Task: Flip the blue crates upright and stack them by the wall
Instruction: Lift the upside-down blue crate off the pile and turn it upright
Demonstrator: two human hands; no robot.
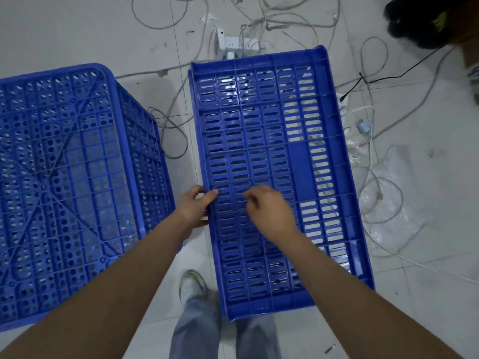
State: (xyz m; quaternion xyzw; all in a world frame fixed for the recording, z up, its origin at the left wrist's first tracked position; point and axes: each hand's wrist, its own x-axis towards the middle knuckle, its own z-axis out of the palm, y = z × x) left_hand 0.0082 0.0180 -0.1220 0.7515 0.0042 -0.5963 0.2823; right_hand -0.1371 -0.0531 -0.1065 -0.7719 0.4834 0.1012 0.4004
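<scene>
Both hands, L [195, 207] & R [268, 209], fingers curled on crate [305, 161].

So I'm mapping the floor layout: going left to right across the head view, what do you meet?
Upside-down blue plastic crate → left hand → right hand → crumpled clear plastic sheet

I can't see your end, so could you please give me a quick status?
Left hand gripping tipped crate at its edge, right hand curled on its slats. Second crate upside down. Loose cables on floor.
</scene>
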